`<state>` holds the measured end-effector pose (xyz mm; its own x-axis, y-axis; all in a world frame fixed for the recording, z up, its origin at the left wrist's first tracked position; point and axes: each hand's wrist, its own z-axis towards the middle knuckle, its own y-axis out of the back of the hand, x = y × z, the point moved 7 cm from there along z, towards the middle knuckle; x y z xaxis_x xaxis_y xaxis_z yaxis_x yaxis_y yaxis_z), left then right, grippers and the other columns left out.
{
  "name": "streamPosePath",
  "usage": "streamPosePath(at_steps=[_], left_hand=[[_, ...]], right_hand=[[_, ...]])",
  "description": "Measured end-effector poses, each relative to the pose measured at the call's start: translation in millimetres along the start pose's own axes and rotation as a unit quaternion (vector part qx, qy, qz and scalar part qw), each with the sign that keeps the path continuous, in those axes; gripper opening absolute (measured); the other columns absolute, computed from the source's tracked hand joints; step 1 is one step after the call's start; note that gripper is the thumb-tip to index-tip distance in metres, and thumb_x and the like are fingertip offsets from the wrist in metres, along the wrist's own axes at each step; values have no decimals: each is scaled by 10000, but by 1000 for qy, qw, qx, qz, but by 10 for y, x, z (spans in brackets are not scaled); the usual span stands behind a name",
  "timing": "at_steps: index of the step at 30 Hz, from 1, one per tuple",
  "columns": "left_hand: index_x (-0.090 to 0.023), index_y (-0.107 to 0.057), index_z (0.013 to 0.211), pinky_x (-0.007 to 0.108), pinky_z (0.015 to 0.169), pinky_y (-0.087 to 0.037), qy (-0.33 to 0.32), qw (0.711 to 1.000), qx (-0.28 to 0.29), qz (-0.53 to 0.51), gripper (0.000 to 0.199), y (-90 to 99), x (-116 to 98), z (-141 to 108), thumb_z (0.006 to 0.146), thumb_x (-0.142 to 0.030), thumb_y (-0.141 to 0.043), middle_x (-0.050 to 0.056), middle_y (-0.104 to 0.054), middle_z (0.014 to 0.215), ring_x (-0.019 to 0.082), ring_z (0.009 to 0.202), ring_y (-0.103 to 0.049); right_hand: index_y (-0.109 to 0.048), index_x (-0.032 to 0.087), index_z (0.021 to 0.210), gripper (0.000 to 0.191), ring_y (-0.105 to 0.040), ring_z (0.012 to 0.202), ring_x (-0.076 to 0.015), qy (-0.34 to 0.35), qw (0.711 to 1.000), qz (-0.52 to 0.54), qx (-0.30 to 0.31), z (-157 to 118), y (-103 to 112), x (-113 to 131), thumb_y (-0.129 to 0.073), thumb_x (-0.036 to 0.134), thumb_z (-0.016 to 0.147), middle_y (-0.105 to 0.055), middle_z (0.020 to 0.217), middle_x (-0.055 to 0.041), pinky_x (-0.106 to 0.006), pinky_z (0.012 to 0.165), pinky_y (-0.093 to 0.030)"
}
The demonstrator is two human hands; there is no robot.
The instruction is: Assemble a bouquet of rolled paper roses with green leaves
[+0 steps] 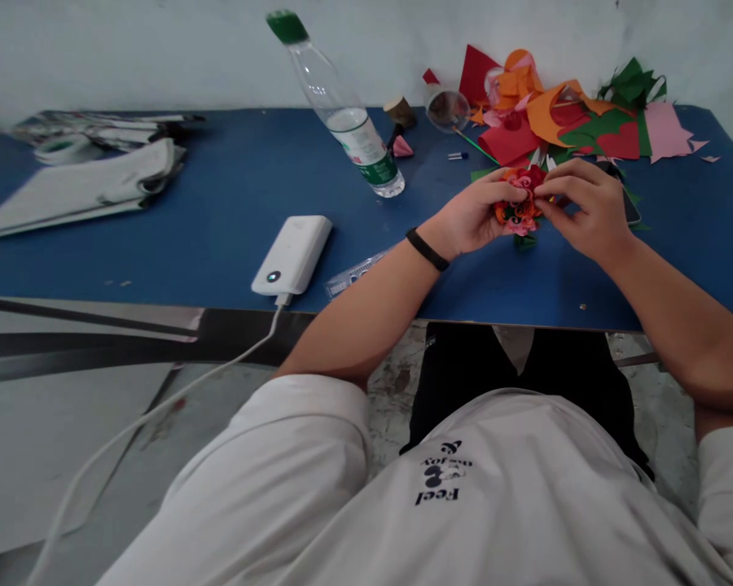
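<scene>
A small bunch of curled paper flowers point(519, 213) in red, orange and pink, with green bits below, is held above the blue table point(220, 187). My left hand point(480, 213) grips it from the left, thumb lying over the top. On the other side my right hand point(586, 203) has thumb and fingertips pinched together at the right edge of the flowers. Whether a small piece sits between those fingertips is hidden. Behind both hands lie cut sheets of red paper point(508, 142) and orange paper point(546, 116).
A plastic bottle point(363, 146) stands left of my hands. A white power bank point(293, 254) with a cable lies near the front edge. Folded cloth point(85, 185) is at far left, a clear cup point(447, 110) at the back, green scraps point(632, 85) at back right.
</scene>
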<state>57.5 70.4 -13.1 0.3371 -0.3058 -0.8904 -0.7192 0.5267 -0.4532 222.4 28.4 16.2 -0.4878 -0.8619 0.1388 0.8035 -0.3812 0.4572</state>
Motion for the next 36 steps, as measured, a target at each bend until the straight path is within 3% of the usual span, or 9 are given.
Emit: streamPosePath(at_steps=[4, 8, 11, 15, 20, 24, 30, 36], left_hand=[[-183, -762, 1154, 246, 791, -742, -5, 1000, 1, 10, 233, 24, 23, -7, 933, -137, -816, -7, -864, 982, 134, 816, -847], [-225, -764, 1210, 294, 825, -749, -17, 999, 10, 32, 396, 92, 86, 41, 909, -329, -1000, 4, -877, 1040, 182, 905, -879], [-247, -747, 1172, 312, 802, -739, -21, 999, 15, 33, 473, 117, 129, 81, 848, -373, -1067, -10, -854, 1007, 187, 891, -873], [-255, -719, 1148, 348, 826, -747, -16, 999, 22, 36, 483, 117, 133, 87, 839, -402, -1060, -11, -839, 1000, 208, 910, -881], [-241, -726, 1101, 354, 876, -748, -32, 997, 0, 76, 534, 164, 11, 23, 776, -419, -1112, 2, -845, 1028, 211, 952, -870], [-228, -706, 1057, 314, 801, -714, -31, 995, -10, 95, 524, 167, -34, -6, 822, -495, -1090, -4, -808, 950, 171, 835, -819], [-219, -678, 1057, 305, 792, -692, -2, 997, 0, 79, 310, 120, 22, 5, 908, -302, -936, -32, -747, 912, 129, 764, -764], [-210, -669, 1011, 222, 632, -613, -3, 997, 14, 72, 234, 80, -13, -9, 887, -219, -868, -48, -704, 826, 94, 651, -704]], right_hand=[[-811, 366, 1138, 249, -864, 1029, -272, -37, 999, -3, -2, -24, 31, -41, -675, 550, 1236, -898, 1159, -57, -503, 944, -761], [-754, 382, 1085, 288, -844, 1042, -301, -119, 993, 0, 4, -76, -41, -72, -636, 603, 1225, -900, 1159, -52, -580, 991, -744], [-711, 383, 1142, 309, -837, 979, -304, -160, 985, 24, -52, -126, -82, -101, -679, 686, 1188, -880, 1125, -53, -580, 918, -754], [-651, 349, 1284, 445, -877, 996, -312, -152, 979, 56, -125, -164, -127, -137, -675, 778, 1166, -858, 1139, -71, -549, 841, -779], [-648, 368, 1435, 361, -898, 1134, -309, -157, 983, 15, -91, -129, -167, -129, -628, 674, 1245, -848, 1297, -105, -557, 944, -800], [-651, 366, 1423, 425, -900, 1150, -338, -174, 977, 74, -99, -153, -187, -163, -709, 722, 1199, -839, 1236, -87, -609, 1011, -785], [-692, 354, 1371, 490, -901, 1061, -315, -141, 981, 85, -102, -183, -191, -137, -736, 789, 1152, -851, 1214, -73, -578, 943, -807], [-761, 348, 1150, 433, -849, 824, -276, -136, 985, 72, -71, -90, -102, -10, -749, 780, 1122, -878, 1021, -49, -523, 789, -784]])
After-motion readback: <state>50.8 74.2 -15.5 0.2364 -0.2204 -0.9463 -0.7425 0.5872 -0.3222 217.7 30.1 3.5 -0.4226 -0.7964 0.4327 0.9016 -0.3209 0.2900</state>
